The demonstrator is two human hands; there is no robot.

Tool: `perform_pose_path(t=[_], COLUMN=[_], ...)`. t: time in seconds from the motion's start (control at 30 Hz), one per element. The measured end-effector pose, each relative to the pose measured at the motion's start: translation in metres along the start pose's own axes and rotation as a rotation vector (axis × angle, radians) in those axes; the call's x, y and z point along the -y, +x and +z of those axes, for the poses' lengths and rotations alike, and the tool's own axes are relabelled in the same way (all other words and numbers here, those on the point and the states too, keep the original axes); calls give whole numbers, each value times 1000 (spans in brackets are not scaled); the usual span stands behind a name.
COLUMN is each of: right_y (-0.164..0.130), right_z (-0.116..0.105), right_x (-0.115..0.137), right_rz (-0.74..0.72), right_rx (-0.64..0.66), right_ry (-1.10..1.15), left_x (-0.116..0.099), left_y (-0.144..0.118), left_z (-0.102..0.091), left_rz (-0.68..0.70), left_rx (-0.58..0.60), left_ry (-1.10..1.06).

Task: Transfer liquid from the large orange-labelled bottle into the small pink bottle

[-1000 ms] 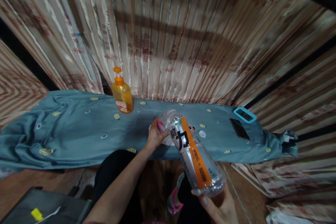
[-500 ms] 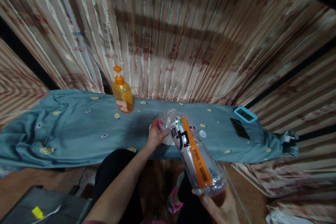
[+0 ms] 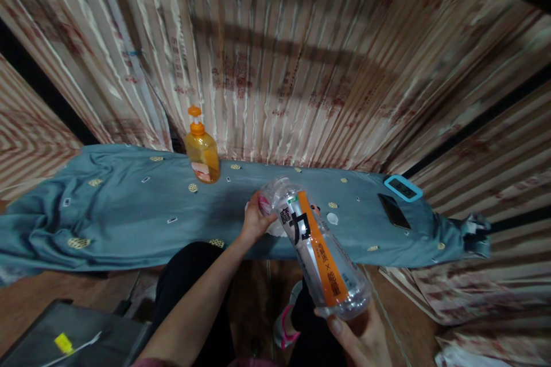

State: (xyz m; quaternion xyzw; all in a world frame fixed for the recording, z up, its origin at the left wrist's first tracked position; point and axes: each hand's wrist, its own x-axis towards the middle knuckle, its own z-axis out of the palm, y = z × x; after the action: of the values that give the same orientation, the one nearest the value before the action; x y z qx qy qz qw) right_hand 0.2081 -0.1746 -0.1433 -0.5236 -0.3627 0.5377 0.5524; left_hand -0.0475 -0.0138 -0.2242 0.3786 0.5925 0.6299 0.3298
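Observation:
A clear plastic bottle (image 3: 317, 255) with a silver and orange label is tilted over the table's near edge, its base toward me. My right hand (image 3: 361, 335) grips the base from below, thumb against the plastic. At the top end, my left hand (image 3: 255, 221) is closed around the clear plastic. Something pink (image 3: 264, 204) shows by its fingers, too small to name. Beneath lies a white, crumpled-looking thing (image 3: 276, 229), mostly hidden by the bottle and hand. A small white round disc (image 3: 332, 218) rests on the cloth just right of the bottle.
An orange pump bottle (image 3: 203, 156) stands at the back left of the cloth-covered table (image 3: 129, 206). To the right lie a dark phone (image 3: 394, 211) and a blue-framed digital clock (image 3: 403, 188). Patterned curtains (image 3: 267, 69) hang behind. A dark grey box-like object (image 3: 86, 332) sits at lower left.
Both hands keep their grip on the bottle, which has barely moved. The view has shifted very slightly.

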Motion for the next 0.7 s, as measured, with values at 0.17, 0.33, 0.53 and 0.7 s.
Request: perform_pose_path(t=[0.17,0.33,0.53,0.7], right_y=[1,1,0,0], right_z=[-3,-2,-1,-1], right_x=[-1,-1,0,0], right_rz=[2,-1,10,-9], right_rx=[-6,11,7,9], right_ry=[-21,-1,2,-12], left_x=[1,4,11,14], left_y=[0,1,2,3], left_z=[-1,-1,0,-1], left_rz=[15,25,28,41], left_rx=[9,10,-4,9], left_ry=[31,23,65,99])
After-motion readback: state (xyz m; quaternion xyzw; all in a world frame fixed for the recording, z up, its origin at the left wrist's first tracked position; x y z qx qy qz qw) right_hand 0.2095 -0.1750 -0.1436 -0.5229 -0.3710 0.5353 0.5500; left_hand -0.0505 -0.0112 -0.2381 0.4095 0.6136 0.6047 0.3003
